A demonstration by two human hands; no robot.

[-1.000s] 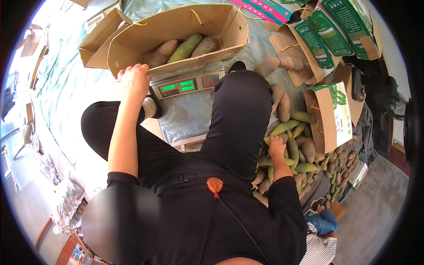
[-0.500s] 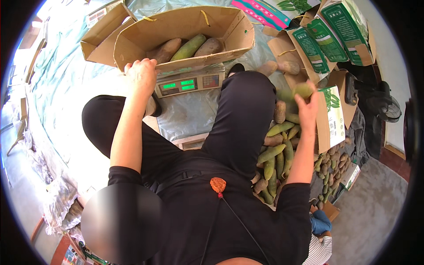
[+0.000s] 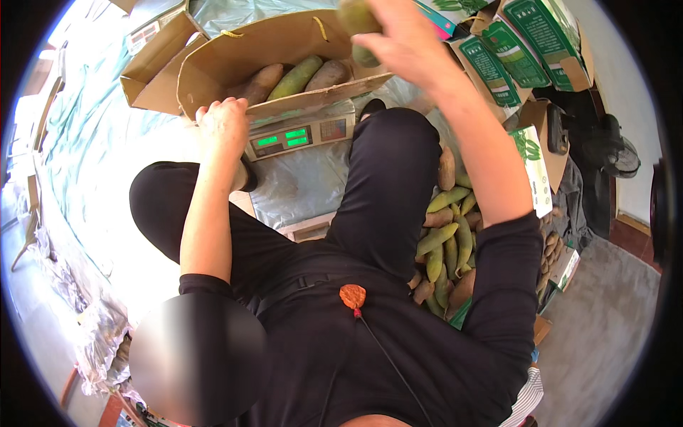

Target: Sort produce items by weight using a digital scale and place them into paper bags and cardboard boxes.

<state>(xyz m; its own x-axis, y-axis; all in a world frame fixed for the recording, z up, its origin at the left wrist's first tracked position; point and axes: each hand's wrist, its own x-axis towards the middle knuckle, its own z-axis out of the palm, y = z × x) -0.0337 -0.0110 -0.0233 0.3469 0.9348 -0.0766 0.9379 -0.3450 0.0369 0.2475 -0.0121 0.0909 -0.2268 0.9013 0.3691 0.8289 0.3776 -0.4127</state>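
My left hand [image 3: 223,127] has its fingers curled over the near left rim of a long open cardboard box [image 3: 153,89] with yellow cord handles. Inside lie several long, plump vegetables; a green one [image 3: 296,77] rests between two brownish ones. Under the box stands a digital scale [image 3: 299,139] with lit green displays. Over the box's right end, my right hand [image 3: 402,43] holds a green, radish-like vegetable [image 3: 357,18]. A second green piece shows below it, partly hidden by my fingers and blurred.
A heap of green and brown vegetables [image 3: 448,242] lies beside my right leg. Green-and-white cartons [image 3: 509,60] stand at the far right, with a black fan [image 3: 619,153] beyond them. Pale plastic sheeting [image 3: 92,135] covers the floor to the left.
My right hand has moved from above the heap on the right, up and left to the box, carrying the green vegetable. My left hand stays on the box rim.
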